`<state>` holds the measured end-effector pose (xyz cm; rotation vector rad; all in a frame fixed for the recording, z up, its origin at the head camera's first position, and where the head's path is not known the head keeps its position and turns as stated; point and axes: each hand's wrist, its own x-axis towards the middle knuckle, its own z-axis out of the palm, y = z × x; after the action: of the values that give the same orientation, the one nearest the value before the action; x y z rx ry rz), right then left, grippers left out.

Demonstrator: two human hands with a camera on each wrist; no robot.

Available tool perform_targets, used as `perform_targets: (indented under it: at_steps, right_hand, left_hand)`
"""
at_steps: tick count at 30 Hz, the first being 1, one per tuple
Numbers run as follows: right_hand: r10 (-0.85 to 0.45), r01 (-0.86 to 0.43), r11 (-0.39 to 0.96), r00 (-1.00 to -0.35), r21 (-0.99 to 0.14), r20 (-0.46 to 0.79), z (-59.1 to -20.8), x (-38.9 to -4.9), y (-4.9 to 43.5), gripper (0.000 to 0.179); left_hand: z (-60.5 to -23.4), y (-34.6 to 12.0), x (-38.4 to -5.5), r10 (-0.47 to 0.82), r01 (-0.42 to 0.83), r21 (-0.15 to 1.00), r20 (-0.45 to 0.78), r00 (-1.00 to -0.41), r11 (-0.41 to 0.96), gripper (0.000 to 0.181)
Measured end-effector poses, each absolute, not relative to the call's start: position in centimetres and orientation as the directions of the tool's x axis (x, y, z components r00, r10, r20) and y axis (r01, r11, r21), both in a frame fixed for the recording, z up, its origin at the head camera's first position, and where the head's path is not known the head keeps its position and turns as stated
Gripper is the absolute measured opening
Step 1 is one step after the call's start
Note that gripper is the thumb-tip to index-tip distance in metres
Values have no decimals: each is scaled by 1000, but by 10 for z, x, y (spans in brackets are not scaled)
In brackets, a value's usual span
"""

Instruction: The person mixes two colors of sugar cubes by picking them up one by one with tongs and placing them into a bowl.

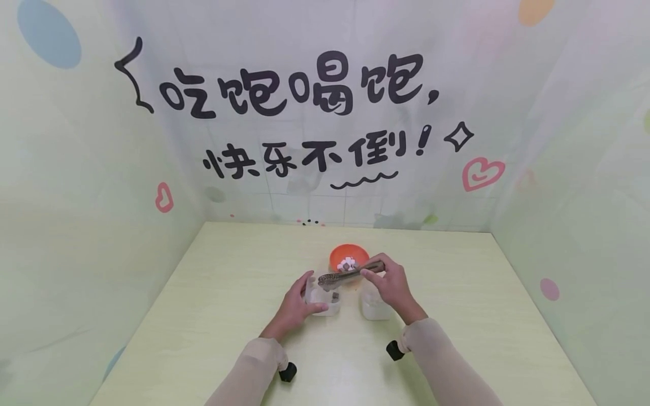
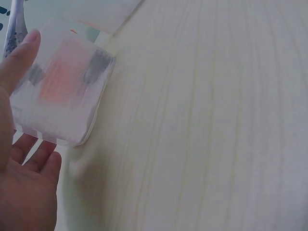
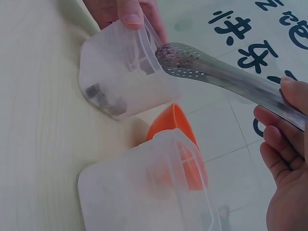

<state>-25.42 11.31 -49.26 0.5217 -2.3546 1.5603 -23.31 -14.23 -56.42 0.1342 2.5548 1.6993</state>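
My left hand [image 1: 294, 303] holds a translucent plastic box [image 3: 115, 67], thumb near its rim and fingers round the far side. Dark grey pieces [image 3: 98, 95] lie at the bottom of this box. In my right hand [image 1: 393, 282] is a pair of metal tongs [image 3: 226, 77] with perforated ends, gripped partway along. Their ends are at the mouth of the left box; whether anything sits between them I cannot tell. Just behind, an orange bowl [image 1: 349, 249] contains small white and grey pieces [image 1: 348, 263].
A second translucent box [image 1: 376, 309] stands on the table to the right, below my right hand. The pale wood-grain table [image 1: 228, 265] meets a printed backdrop [image 1: 325, 203] behind and at both sides. Black wrist devices [image 1: 288, 372] hang at both sleeves.
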Motion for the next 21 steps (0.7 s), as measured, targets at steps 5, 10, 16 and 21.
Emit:
perform_targets:
  at_steps: [5,10,16,21]
  right_hand:
    - [-115,-455,355,-888,-817,445,-490,-256,116,15]
    - [-77,-471,350,-876,-810,476,-488,-258,119,15]
    - [-11,-453,348,-878,-821,479,-484,-258,122,16]
    - [41,-416,360,-887,-835,459,-484,-259,125,17]
  left_hand:
    - [-565,-142,-233,109,26,921,-18,-994,388,100]
    - [-564,-141,-233,104,25,919,-18,-994,393,99]
    - [-563,-141,-232,97,23,912,-19,-995,410,97]
    - [-563,-141,-232,97,23,916,-17,-995,401,98]
